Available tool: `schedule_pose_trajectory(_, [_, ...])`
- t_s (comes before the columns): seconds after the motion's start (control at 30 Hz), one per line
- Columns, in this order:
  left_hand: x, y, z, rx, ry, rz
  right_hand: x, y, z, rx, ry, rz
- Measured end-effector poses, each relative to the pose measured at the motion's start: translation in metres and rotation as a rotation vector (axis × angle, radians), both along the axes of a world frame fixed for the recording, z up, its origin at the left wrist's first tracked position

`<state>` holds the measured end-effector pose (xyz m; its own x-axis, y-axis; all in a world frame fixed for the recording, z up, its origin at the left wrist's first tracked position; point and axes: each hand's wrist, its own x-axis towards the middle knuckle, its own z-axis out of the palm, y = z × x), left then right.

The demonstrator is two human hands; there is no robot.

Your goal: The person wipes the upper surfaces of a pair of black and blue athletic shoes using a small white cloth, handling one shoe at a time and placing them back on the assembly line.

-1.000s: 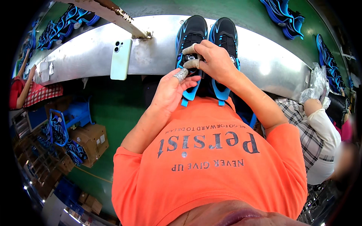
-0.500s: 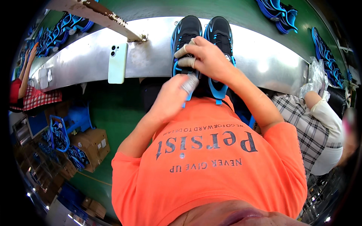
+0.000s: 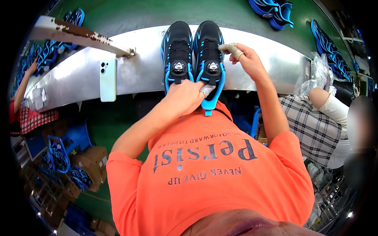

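Two black sneakers with bright blue trim lie side by side, toes away from me: the left sneaker (image 3: 178, 39) and the right sneaker (image 3: 208, 39). Each has a round black dial on its tongue, the left dial (image 3: 178, 67) and the right dial (image 3: 212, 68). My left hand (image 3: 184, 95) is closed at the left sneaker's collar, covering its heel; a silver-wrapped digit reaches toward the right sneaker's opening. Beside the right sneaker's outer edge is my right hand (image 3: 246, 58), fingers partly extended, pale covers on some; its fingertips are at or just off the upper.
A pale green phone (image 3: 108, 80) lies on the metal ledge (image 3: 271, 65), near a rusty-edged post (image 3: 84, 37). Beyond runs a green surface (image 3: 165, 11) carrying more sneakers (image 3: 271, 13). Plastic bags (image 3: 319, 72) and a person in plaid (image 3: 311, 126) are at right.
My right hand has left the left sneaker's laces and moved right, past the right sneaker. My left hand is now at the collar. Both dials show. The whole view has shifted slightly.
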<state>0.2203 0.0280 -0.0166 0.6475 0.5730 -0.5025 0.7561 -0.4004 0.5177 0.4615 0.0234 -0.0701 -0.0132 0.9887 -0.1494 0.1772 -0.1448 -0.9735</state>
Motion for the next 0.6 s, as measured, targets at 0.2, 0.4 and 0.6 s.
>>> schedule_pose_trajectory(0.2, [-0.008,0.101,0.017,0.63,0.095,-0.45,0.027,0.018,0.004,0.071,-0.003,-0.031])
schedule_pose_trajectory(0.4, [-0.015,0.2,0.049,0.95,0.058,0.247,0.134,0.081,0.008,0.317,-0.529,-0.226])
schedule_pose_trajectory(0.6, [-0.028,0.112,0.019,0.417,-0.48,0.15,0.186,0.147,0.019,-0.022,-1.179,-0.305])
